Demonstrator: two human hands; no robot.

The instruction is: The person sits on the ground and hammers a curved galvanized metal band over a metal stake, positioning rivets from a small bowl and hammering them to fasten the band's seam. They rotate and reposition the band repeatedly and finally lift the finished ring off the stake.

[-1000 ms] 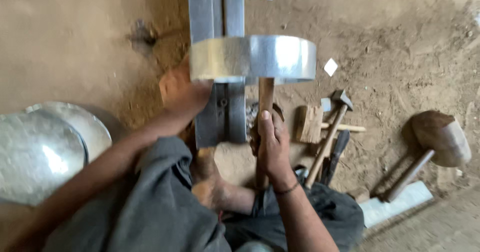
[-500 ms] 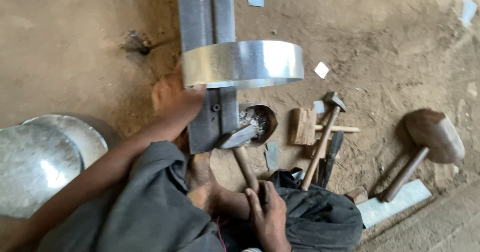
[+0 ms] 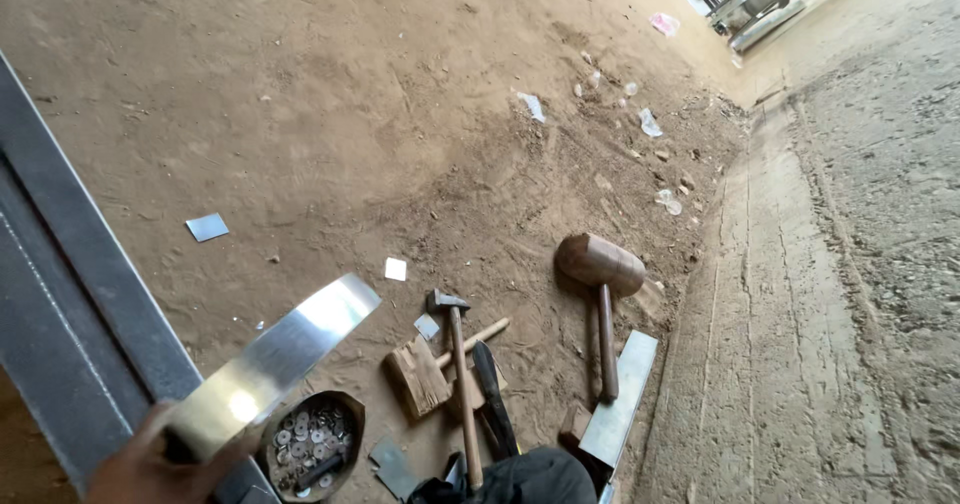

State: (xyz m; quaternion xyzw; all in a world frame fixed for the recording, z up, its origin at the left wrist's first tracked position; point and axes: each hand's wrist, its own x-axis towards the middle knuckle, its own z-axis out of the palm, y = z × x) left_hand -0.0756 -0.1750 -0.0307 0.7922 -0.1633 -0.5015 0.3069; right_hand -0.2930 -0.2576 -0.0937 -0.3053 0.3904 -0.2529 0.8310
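Item: 1 shiny metal ring [image 3: 275, 364], a wide band of thin sheet bent into a hoop, lay tilted against the long steel beam [image 3: 70, 314] that crossed the lower left corner of the dirt floor [image 3: 400, 114]; resting there, the beam appeared to serve as a support for it. The left hand [image 3: 150, 464] gripped the ring's near end, fingers closed on the band, apparently to steady it against the beam. The right hand was not in view, so its grip cannot be told. Just right of the beam, below the ring, sat 1 small round bowl [image 3: 312, 442] holding many small metal discs, likely kept within reach of the ring. Further right of the beam lay a cluster of tools, placed side by side as if put down for quick pickup: 1 wooden block [image 3: 417, 377], 1 steel hammer [image 3: 455, 364] with a wooden handle lying across the block's edge, and 1 dark flat tool [image 3: 493, 394] beside the handle. Well right of the beam lay 1 large wooden mallet [image 3: 600, 269], head away from the person, and 1 flat metal strip [image 3: 622, 396] touching or nearly touching its handle end. Small offcuts of sheet [image 3: 207, 227] lay scattered on the dirt beyond the beam. A dark cloth-covered knee [image 3: 530, 479] showed at the bottom edge.
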